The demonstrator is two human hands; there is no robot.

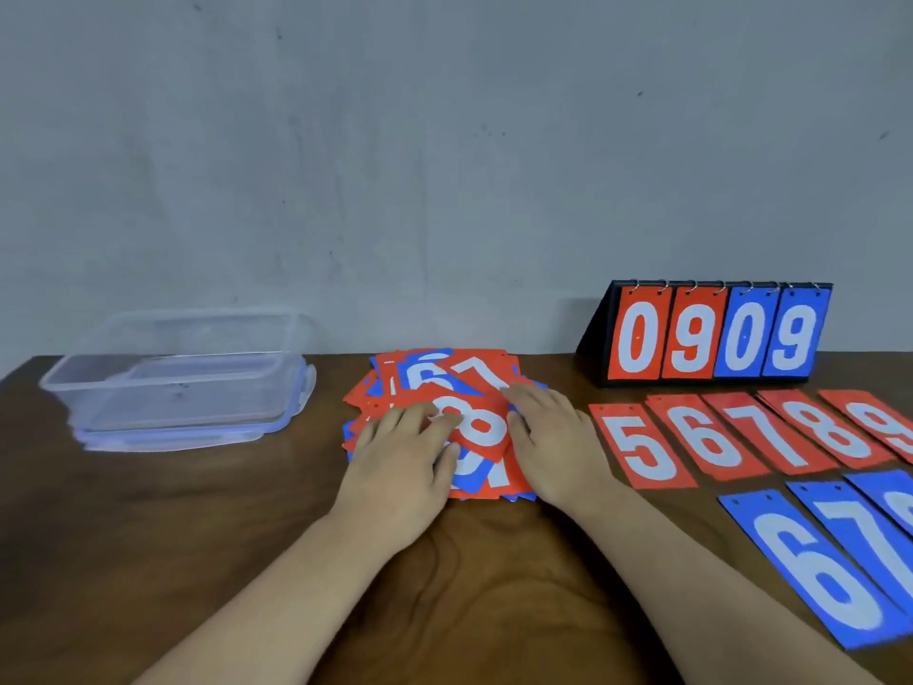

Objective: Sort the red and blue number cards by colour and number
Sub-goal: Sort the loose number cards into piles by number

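A loose heap of red and blue number cards lies mid-table. On top sits a red 8 card. My left hand rests flat on the heap's left side, fingers touching the red 8. Along the heap's right side lies my right hand, fingers straight. To the right, red cards are laid in a row: 5, 6, 7, 8, 9. In front of that row lie a blue 6, a blue 7 and a third blue card cut off by the frame edge.
A black flip scoreboard showing 0 9 0 9 stands at the back right by the wall. A clear plastic box on its lid stands at the back left. Brown wooden table extends left and toward me.
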